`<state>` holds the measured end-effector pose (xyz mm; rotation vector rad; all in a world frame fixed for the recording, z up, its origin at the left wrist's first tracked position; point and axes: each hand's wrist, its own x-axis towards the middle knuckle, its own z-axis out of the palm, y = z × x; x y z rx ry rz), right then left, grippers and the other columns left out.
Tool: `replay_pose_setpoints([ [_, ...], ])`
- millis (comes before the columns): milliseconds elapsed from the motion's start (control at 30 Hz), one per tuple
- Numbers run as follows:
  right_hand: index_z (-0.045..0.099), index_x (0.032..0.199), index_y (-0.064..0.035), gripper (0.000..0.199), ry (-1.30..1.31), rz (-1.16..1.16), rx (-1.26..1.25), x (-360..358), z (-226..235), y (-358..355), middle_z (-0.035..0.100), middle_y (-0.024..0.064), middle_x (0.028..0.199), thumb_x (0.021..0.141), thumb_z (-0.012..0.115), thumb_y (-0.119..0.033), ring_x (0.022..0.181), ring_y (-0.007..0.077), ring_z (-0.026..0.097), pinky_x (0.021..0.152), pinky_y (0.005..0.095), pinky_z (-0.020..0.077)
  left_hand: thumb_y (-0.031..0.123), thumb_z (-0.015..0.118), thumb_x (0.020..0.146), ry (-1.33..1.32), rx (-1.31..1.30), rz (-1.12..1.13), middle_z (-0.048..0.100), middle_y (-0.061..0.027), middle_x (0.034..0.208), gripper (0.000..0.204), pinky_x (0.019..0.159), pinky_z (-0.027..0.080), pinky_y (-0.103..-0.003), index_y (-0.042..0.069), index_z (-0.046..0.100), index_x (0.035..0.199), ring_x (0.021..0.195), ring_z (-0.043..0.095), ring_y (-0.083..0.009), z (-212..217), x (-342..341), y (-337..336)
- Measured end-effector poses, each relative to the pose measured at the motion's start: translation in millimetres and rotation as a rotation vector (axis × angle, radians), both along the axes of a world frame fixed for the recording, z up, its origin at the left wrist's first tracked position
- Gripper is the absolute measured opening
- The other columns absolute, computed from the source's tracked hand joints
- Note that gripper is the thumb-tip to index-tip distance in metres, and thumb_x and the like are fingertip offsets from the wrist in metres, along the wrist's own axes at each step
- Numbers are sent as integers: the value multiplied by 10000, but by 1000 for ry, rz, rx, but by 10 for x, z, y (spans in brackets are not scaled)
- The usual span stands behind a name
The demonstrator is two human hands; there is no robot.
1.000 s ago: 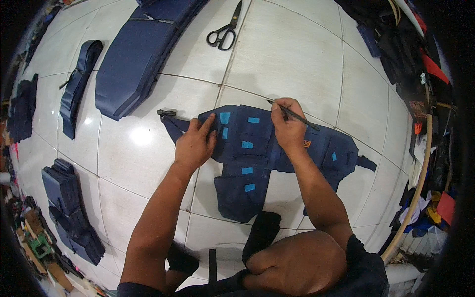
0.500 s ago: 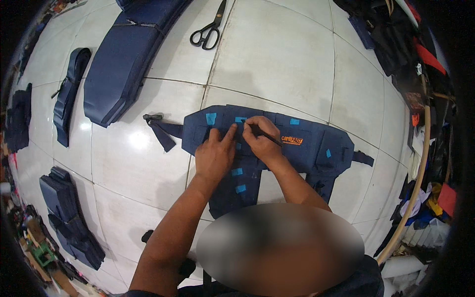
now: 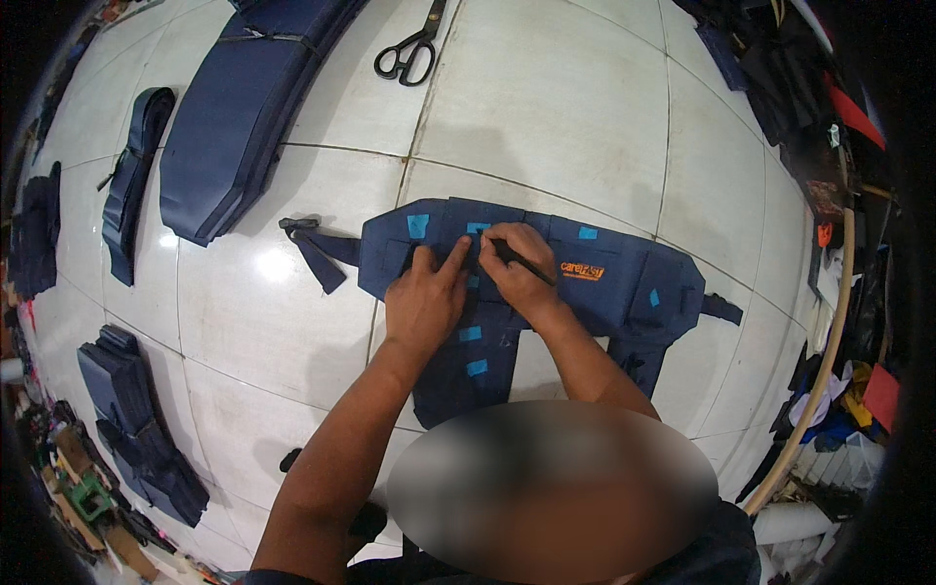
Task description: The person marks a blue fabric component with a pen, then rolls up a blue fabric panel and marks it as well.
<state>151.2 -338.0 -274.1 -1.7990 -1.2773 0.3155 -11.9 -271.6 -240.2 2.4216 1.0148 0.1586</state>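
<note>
A navy fabric piece (image 3: 595, 258) with an orange printed logo and several light-blue patches lies flat on the tiled floor, straps reaching out at both ends. My left hand (image 3: 426, 297) rests on it, index finger stretched toward a small blue patch (image 3: 478, 228) near the top edge. Close beside that finger, my right hand (image 3: 520, 268) is closed round a slim black pen (image 3: 531, 268), its tip down at the same patch. The lower middle of the fabric is hidden behind a blurred oval.
Black scissors (image 3: 407, 60) lie beyond the fabric. To the left are a large tied stack of navy panels (image 3: 239, 136), a folded strap bundle (image 3: 134, 185) and another navy bundle (image 3: 141, 419). A wooden pole (image 3: 829, 361) and heaped materials line the right side.
The whole view has shifted slightly. Both hands keep nearly the same place on the fabric, and the right hand still holds the pen by the small blue patch.
</note>
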Motion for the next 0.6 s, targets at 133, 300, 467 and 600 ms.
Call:
replay_pose_setpoints([
  [133, 664, 938, -34, 140, 2, 11, -2, -3, 13, 11, 687, 152, 894, 841, 713, -122, 835, 353, 670, 731, 437, 543, 224, 672, 909, 4, 2, 2, 540, -113, 935, 486, 613, 561, -399, 207, 580, 1387, 742, 642, -274, 2, 4, -2],
  [300, 661, 936, -33, 145, -1, -10, -22, -7, -5, -6, 682, 152, 896, 838, 710, -128, 843, 351, 668, 730, 436, 543, 229, 669, 912, 15, -5, 2, 541, -110, 940, 472, 611, 562, -396, 207, 591, 1378, 742, 643, -269, 14, 8, 4],
  [467, 655, 942, -35, 158, 35, -11, -64, 8, -12, -25, 675, 155, 902, 829, 710, -132, 851, 349, 665, 749, 442, 540, 238, 668, 916, 21, -18, 4, 544, -108, 945, 469, 608, 563, -395, 213, 593, 1378, 737, 646, -265, 17, 9, 8],
  [600, 652, 945, -38, 157, 42, -28, -28, -1, 2, -12, 674, 155, 906, 830, 707, -130, 855, 351, 665, 758, 446, 538, 241, 671, 915, 5, -9, 3, 544, -110, 939, 470, 607, 563, -395, 218, 595, 1378, 724, 647, -266, 18, 5, 16],
])
